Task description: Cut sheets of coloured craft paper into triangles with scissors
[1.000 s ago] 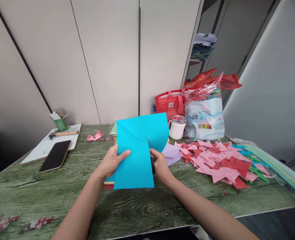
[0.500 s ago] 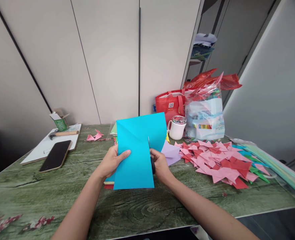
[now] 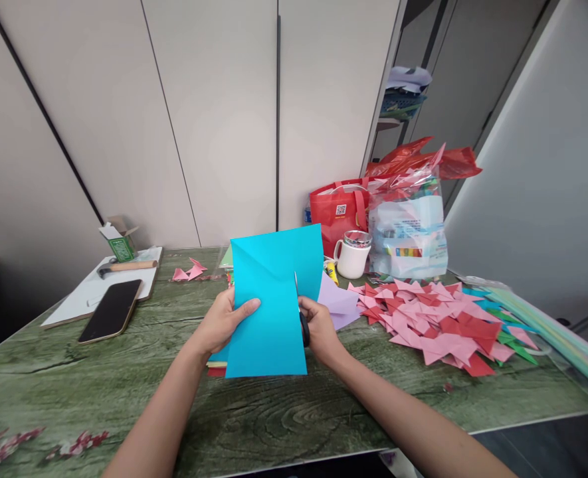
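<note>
A bright blue paper sheet (image 3: 271,299) stands upright above the green table (image 3: 124,385), with a cut running up its middle. My left hand (image 3: 221,322) pinches its left edge, thumb lying across the front. My right hand (image 3: 318,328) is closed on black-handled scissors (image 3: 301,312), whose blades point up into the cut. The right flap of the sheet curls back behind the blades. Under my hands lies a small stack of coloured paper (image 3: 217,366).
A pile of pink and red folded triangles (image 3: 433,322) covers the table's right side, with a lilac sheet (image 3: 341,302) beside it. A white mug (image 3: 352,255), red bag (image 3: 338,209) and plastic bag (image 3: 408,226) stand behind. A phone (image 3: 110,309), a hammer (image 3: 124,266) and a small green box (image 3: 119,242) lie left.
The right flap of the blue sheet has swung back and narrowed as the cut runs higher. Both hands stay in nearly the same place.
</note>
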### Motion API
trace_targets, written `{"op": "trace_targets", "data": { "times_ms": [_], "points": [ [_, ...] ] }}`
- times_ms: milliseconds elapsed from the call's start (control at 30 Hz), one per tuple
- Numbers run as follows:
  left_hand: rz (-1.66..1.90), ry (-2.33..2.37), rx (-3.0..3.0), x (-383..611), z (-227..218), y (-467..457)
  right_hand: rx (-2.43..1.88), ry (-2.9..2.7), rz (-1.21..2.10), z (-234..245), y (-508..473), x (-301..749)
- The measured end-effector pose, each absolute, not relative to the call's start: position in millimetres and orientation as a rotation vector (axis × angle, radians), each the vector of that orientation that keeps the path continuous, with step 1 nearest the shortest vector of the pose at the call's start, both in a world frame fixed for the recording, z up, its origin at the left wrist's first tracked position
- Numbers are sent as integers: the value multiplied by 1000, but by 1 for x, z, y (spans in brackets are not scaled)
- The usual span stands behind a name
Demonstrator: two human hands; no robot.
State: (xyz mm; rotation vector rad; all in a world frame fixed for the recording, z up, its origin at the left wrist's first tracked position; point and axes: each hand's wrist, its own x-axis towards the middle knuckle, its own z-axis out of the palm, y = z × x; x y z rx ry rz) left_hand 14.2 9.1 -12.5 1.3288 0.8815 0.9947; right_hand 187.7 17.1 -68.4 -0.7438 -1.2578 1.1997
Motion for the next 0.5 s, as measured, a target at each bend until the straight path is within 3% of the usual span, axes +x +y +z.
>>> {"op": "trace_targets", "data": {
  "times_ms": [500],
  "points": [
    [990, 842, 1333, 14, -13, 9, -743, -1246, 1246, -70, 18, 188]
  ]
}}
